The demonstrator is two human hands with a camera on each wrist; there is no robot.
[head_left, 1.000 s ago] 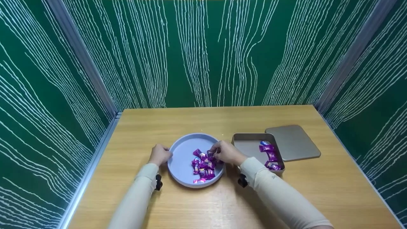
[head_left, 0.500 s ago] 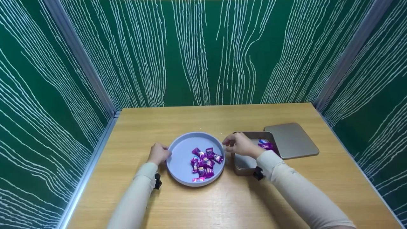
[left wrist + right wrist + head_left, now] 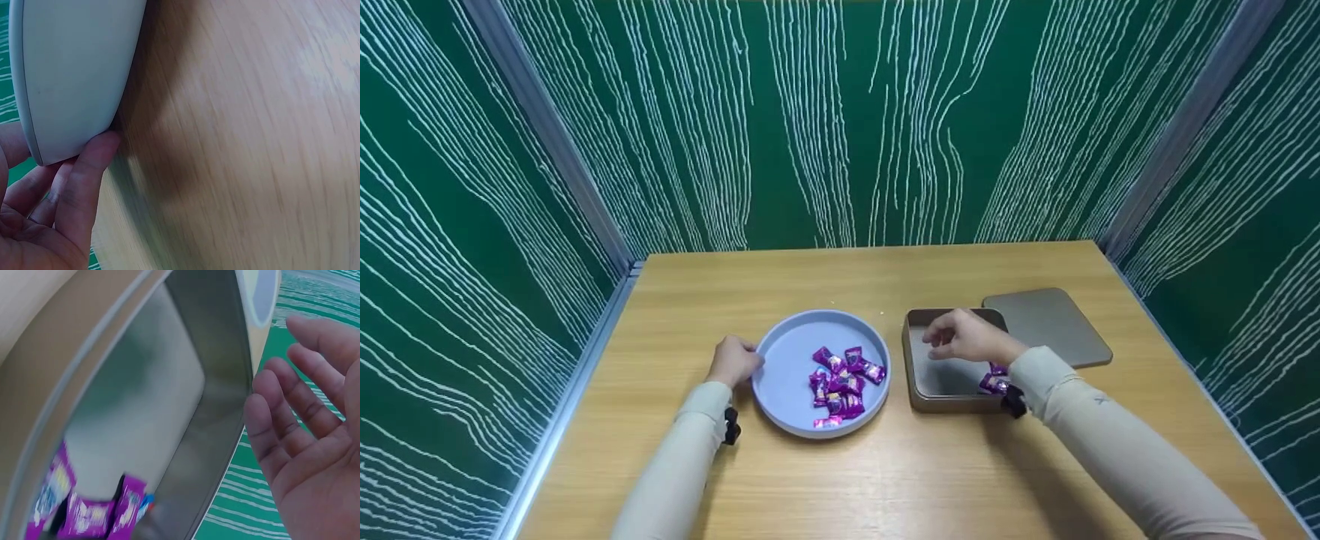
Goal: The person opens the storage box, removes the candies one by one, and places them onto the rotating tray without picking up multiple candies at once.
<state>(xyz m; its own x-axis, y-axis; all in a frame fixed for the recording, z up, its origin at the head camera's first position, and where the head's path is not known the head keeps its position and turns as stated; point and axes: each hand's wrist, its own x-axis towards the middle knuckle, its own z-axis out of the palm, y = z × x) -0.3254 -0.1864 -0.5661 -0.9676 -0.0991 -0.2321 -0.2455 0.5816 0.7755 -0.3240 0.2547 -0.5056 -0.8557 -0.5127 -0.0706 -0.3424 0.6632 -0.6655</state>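
Note:
On the table, a round pale-blue plate (image 3: 784,379) with a raised rim holds several purple-wrapped candies (image 3: 844,382) heaped toward its right side. My left hand (image 3: 733,362) pinches the plate's left rim; in the left wrist view its fingers (image 3: 84,185) press the plate's outer wall (image 3: 79,73). My right hand (image 3: 966,336) hovers over the square metal tin (image 3: 913,379), fingers loosely bent, nothing between them. In the right wrist view, several purple candies (image 3: 87,516) and a bit of blue wrapper (image 3: 144,506) lie along one side inside the tin.
Behind and right of the tin lies its flat square metal lid (image 3: 1046,326). Green panels with white wavy lines (image 3: 810,135) enclose the wooden table (image 3: 780,487) at the back and sides.
My right hand has let go of a candy in the plate and moved right, over the tin. My left hand has stayed at the plate's rim.

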